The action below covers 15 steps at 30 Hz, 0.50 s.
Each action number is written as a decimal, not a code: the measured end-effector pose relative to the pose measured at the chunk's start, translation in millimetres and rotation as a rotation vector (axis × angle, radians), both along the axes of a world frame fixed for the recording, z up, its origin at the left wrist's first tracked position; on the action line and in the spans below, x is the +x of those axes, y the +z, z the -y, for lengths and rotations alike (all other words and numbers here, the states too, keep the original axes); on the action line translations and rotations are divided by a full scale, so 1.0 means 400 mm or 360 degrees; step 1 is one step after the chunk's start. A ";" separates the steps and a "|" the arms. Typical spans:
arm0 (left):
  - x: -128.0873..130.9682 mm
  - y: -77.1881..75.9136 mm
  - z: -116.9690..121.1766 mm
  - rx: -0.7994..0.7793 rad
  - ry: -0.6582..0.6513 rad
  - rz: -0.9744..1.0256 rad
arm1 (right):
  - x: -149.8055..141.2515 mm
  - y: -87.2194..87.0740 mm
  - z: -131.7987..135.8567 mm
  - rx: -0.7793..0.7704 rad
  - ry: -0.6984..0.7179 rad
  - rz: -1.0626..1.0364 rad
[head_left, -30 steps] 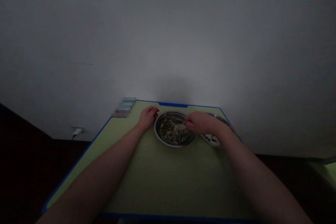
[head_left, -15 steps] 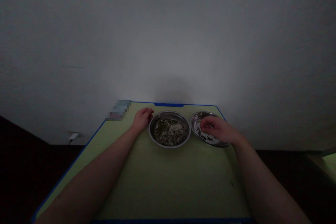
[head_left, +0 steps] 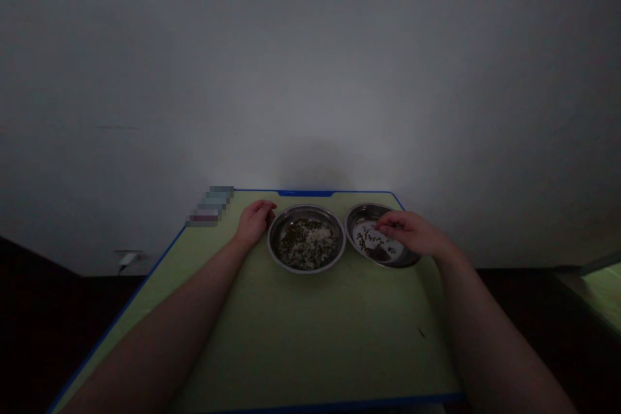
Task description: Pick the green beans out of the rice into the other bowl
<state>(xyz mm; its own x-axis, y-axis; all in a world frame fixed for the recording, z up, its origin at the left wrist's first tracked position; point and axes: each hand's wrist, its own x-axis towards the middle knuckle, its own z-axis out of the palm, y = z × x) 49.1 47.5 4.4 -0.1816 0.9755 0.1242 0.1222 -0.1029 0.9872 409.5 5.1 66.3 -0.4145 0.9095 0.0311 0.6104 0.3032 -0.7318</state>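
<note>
A round metal bowl (head_left: 306, 267) stands on the table, holding a mix of white grains and small dark green-brown bits. My left hand (head_left: 255, 220) rests on the table just left of it, fingers curled and close to the rim; no object shows in them. To the right, a second metal bowl (head_left: 356, 208) contains scattered dark bits (head_left: 374, 251) on its pale bottom. My right hand (head_left: 410, 231) is over this bowl's right side with thumb and fingertips pinched together. Anything between those fingertips is too small to make out.
The pale green table (head_left: 310, 336) has a blue edge and stands against a grey wall (head_left: 310, 77). A blurred flat item (head_left: 211, 206) lies at its far left corner. One tiny dark scrap (head_left: 422, 332) lies near the front right. A plug (head_left: 129, 260) sits in the wall at left.
The view has shifted slightly, moving the table leftward in the picture. My right hand has moved a little right over its bowl, uncovering more dark bits. My left hand stays beside the other bowl.
</note>
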 end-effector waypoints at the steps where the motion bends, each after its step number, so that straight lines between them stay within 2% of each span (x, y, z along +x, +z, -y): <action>1: -0.001 -0.002 -0.002 -0.0002 0.0002 0.0006 | 0.007 -0.003 -0.002 -0.0004 -0.0023 -0.0008; 6: 0.001 -0.004 -0.004 0.0006 0.0005 0.0034 | 0.027 0.005 -0.005 0.0183 -0.0208 0.0040; 9: 0.004 0.003 -0.001 0.0013 0.0024 0.0020 | 0.001 0.026 -0.002 0.0349 -0.0274 0.0068; 12: 0.006 0.004 0.000 0.0013 0.0025 -0.0012 | -0.067 0.052 0.000 0.0385 -0.0129 0.0236; 15: 0.003 -0.003 -0.007 0.0026 0.0013 -0.0016 | -0.165 0.080 0.002 0.0459 0.0141 0.0638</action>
<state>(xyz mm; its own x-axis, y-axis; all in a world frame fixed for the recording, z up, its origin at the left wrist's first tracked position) 50.3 50.2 3.4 -0.1880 0.9719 0.1417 0.1328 -0.1178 0.9841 343.6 4.2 98.3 -0.5205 0.8482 0.0984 0.7891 0.5219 -0.3239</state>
